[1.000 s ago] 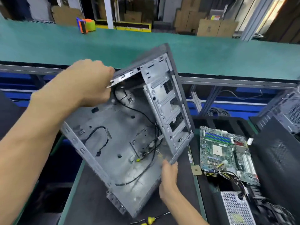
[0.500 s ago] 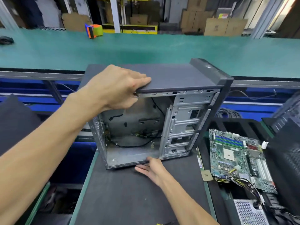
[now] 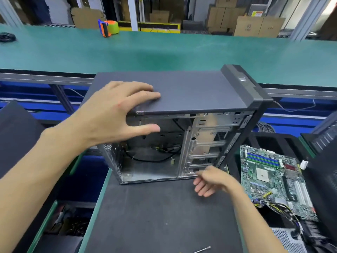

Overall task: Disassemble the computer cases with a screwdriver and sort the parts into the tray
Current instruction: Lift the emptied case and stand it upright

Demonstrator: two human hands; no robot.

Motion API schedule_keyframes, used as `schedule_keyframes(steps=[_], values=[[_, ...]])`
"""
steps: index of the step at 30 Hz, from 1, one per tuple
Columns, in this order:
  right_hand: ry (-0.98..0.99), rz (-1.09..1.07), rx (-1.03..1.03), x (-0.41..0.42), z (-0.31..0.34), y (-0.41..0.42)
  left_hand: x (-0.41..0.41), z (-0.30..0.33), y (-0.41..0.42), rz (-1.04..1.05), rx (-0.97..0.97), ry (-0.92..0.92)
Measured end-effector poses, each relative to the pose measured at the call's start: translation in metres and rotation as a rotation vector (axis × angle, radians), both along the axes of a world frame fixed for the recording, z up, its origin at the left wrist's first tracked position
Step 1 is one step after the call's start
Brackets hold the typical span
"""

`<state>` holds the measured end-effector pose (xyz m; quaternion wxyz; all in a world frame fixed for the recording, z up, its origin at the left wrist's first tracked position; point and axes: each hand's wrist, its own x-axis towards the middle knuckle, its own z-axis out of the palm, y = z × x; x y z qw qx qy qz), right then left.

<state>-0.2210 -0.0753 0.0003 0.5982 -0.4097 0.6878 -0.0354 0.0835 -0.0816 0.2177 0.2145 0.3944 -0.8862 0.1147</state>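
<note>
Grey gutted computer case [image 3: 182, 95], tilted a second ago, now stands upright; our left hand [image 3: 116, 114] and right hand [image 3: 211, 181] open, releasing it.

An orange and green tape dispenser [image 3: 109, 27] sits on the far side of the green conveyor belt [image 3: 164, 52], cardboard boxes [image 3: 259, 26] stacked behind it, and a black cable coil [image 3: 6, 37] at its left edge.

One open computer case [image 3: 182, 125], one motherboard [image 3: 269, 179], two hands, one tape dispenser [image 3: 108, 27], one screwdriver shaft [image 3: 202, 249]
</note>
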Motion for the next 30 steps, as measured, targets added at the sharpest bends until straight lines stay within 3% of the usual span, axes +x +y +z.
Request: schedule_keyframes(steps=[2, 4, 6, 7, 9, 11, 13, 19, 25, 30], values=[[0.135, -0.066, -0.021, -0.045, 0.011, 0.002, 0.018, -0.018, 0.010, 0.086, -0.163, 0.259], [0.250, -0.203, -0.124, -0.081, 0.022, 0.003, 0.042, -0.045, 0.016, 0.289, -0.219, 0.772], [0.210, -0.433, -0.409, -0.098, 0.033, -0.003, 0.055, -0.072, 0.017, 0.473, 0.066, 1.387], [0.081, -0.576, -0.566, -0.097, 0.038, -0.008, 0.055, -0.086, 0.016, 0.531, 0.277, 1.608], [-0.299, -0.783, -0.700, -0.079, 0.051, -0.017, 0.048, -0.119, 0.012, 0.540, 0.627, 1.787], [-0.557, -0.793, -0.678, -0.059, 0.055, -0.026, 0.037, -0.144, 0.008, 0.445, 0.847, 1.814], [-0.624, -0.763, -0.656, -0.049, 0.053, -0.032, 0.035, -0.151, -0.002, 0.387, 0.903, 1.800], [-0.623, -0.821, -0.696, -0.043, 0.038, -0.032, 0.044, -0.149, -0.050, 0.445, 0.933, 1.843], [-0.591, -0.931, -0.700, -0.056, 0.044, -0.048, 0.033, -0.160, -0.042, 0.449, 0.934, 1.858], [-0.583, -0.904, -0.747, -0.055, 0.038, -0.047, 0.031, -0.160, -0.046, 0.470, 0.950, 1.858]])
